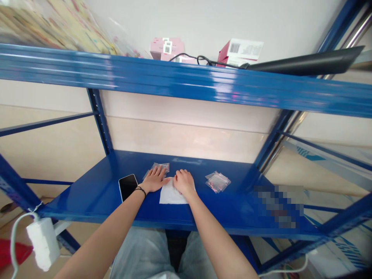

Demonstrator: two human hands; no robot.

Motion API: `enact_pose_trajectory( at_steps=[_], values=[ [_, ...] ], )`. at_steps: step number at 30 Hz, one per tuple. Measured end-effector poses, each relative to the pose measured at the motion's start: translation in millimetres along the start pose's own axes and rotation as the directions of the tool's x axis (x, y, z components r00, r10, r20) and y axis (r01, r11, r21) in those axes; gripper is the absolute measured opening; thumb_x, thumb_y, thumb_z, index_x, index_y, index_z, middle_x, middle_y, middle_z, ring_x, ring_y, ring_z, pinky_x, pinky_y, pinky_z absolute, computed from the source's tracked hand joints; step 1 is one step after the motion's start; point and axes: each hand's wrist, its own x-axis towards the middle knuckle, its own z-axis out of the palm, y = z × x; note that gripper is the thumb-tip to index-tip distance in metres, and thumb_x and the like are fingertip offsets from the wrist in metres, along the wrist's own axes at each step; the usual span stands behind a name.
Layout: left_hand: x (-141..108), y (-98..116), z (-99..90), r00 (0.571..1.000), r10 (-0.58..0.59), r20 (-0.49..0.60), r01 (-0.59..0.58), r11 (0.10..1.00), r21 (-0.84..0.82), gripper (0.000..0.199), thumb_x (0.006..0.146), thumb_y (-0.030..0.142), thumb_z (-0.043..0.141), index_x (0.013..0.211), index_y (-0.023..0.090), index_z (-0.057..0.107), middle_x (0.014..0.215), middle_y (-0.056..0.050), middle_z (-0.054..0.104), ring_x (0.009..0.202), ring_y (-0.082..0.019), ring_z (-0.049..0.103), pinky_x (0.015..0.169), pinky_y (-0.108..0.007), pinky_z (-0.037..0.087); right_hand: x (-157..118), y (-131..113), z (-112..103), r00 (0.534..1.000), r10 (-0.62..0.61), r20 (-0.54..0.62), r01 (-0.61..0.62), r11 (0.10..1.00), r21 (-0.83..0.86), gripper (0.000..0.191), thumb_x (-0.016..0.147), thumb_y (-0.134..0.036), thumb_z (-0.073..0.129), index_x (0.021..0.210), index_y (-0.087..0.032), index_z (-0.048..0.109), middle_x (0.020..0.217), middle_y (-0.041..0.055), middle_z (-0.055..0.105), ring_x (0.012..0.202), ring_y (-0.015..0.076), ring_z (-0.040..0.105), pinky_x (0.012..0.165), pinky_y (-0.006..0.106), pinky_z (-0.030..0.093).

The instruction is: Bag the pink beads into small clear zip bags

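Note:
My left hand (155, 179) lies flat with fingers spread over a small pile of clear plastic bags (163, 166) on the blue shelf. Its thumb reaches toward the upper edge of a thin white sheet (170, 197), which looks like paper or tissue. On that sheet rests my right hand (183, 181), its fingers curled and pressed together at the sheet's upper part; the fingertips are hard to make out. Farther right lies another small pile of clear bags (217, 182) with pinkish bits in them. A dark-screened phone (128, 186) sits beside my left wrist.
The blue shelf (95, 193) has uprights at both sides. An upper blue beam (162, 77) crosses above my hands, carrying pink boxes (167, 48), a red and white box (241, 50) and a black long object (308, 64). A white power adapter (43, 242) hangs at left.

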Motion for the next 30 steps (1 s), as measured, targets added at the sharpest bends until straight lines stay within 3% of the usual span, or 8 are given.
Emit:
enact_pose_trajectory(
  at_steps=[5, 8, 13, 18, 23, 30],
  values=[
    [-2, 0, 3.6, 0.998, 0.003, -0.062, -0.003, 1.0, 0.007, 0.082, 0.097, 0.071, 0.014, 0.161, 0.021, 0.02, 0.168, -0.012, 0.014, 0.155, -0.033, 0.01, 0.121, -0.055, 0.016, 0, 2, -17, 0.996, 0.003, -0.087, 0.0, 1.0, 0.029, 0.019, 0.095, -0.028, 0.054, 0.084, -0.02, 0.068, 0.093, 0.0093, 0.069, 0.097, 0.0235, 0.06, 0.089, 0.032, 0.041],
    [-2, -1, 5.1, 0.996, 0.004, -0.085, -0.004, 1.0, 0.002, 0.081, 0.098, 0.069, 0.015, 0.161, 0.02, 0.022, 0.167, -0.012, 0.016, 0.154, -0.032, 0.013, 0.121, -0.054, 0.017, 0, 21, -38, 0.991, 0.052, -0.124, -0.046, 0.998, 0.05, 0.025, 0.099, -0.032, 0.049, 0.088, -0.021, 0.067, 0.092, 0.0061, 0.067, 0.09, 0.0197, 0.061, 0.082, 0.027, 0.04],
    [-2, -2, 6.3, 0.994, 0.013, -0.104, -0.015, 1.0, -0.017, 0.082, 0.098, 0.07, 0.016, 0.161, 0.018, 0.023, 0.167, -0.012, 0.016, 0.155, -0.031, 0.012, 0.122, -0.052, 0.014, -3, 88, -83, 0.981, 0.158, -0.111, -0.151, 0.986, 0.072, 0.026, 0.101, -0.03, 0.043, 0.095, -0.023, 0.067, 0.096, 0.0024, 0.069, 0.087, 0.016, 0.064, 0.078, 0.023, 0.04],
    [-7, 1, 4.0, 0.992, 0.02, -0.127, -0.024, 0.999, -0.029, 0.085, 0.098, 0.069, 0.018, 0.161, 0.013, 0.022, 0.166, -0.014, 0.019, 0.155, -0.032, 0.012, 0.122, -0.053, 0.014, -17, 160, -117, 0.948, 0.317, -0.031, -0.316, 0.948, 0.025, 0.023, 0.092, -0.014, 0.049, 0.1, -0.019, 0.07, 0.101, 0.0077, 0.073, 0.094, 0.0195, 0.066, 0.077, 0.024, 0.04],
    [-14, 3, -3.0, 0.984, 0.066, -0.163, -0.072, 0.997, -0.029, 0.087, 0.095, 0.073, 0.026, 0.162, 0.018, 0.017, 0.168, -0.012, 0.013, 0.155, -0.03, 0.007, 0.123, -0.051, 0.008, -31, 195, -124, 0.921, 0.37, 0.122, -0.373, 0.928, 0.005, 0.016, 0.084, -0.015, 0.06, 0.077, -0.018, 0.074, 0.083, 0.0075, 0.076, 0.081, 0.0211, 0.068, 0.067, 0.025, 0.038],
    [-16, 2, -8.8, 0.984, 0.079, -0.159, -0.078, 0.997, 0.011, 0.091, 0.09, 0.073, 0.039, 0.162, 0.022, 0.017, 0.168, -0.012, 0.013, 0.155, -0.033, 0.006, 0.123, -0.053, 0.006, -29, 202, -118, 0.9, 0.388, 0.197, -0.41, 0.909, 0.08, 0.014, 0.075, -0.014, 0.062, 0.072, -0.016, 0.076, 0.075, 0.0089, 0.075, 0.077, 0.0241, 0.069, 0.064, 0.026, 0.038]
  ],
)
